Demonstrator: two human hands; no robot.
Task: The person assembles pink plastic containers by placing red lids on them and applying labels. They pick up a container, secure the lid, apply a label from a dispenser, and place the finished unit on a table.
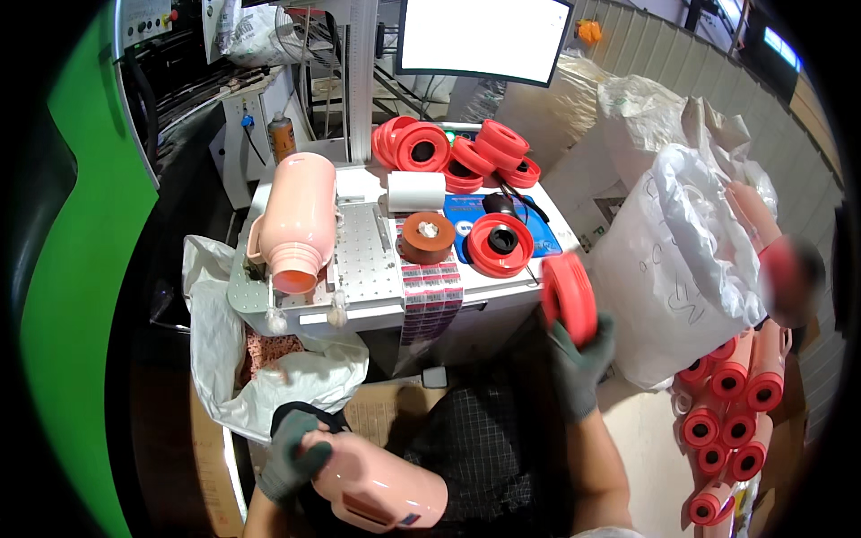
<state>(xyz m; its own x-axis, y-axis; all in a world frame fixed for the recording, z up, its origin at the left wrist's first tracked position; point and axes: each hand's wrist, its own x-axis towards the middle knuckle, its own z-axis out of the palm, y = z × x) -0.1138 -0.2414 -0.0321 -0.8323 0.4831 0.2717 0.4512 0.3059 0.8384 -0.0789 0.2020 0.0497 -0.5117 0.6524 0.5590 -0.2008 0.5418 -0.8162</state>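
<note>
left hand (291, 455) in a grey glove grips a pink flask body (381, 484) low at the lap. right hand (578, 359) clamps a red cap (569, 298) raised beside the table (377, 309). looks mid-assembly; cap likely has to meet the flask's end squarely.

head cam | looks steeply down from above | faces workbench (395, 300) ahead | near, fisheye, single view
</note>
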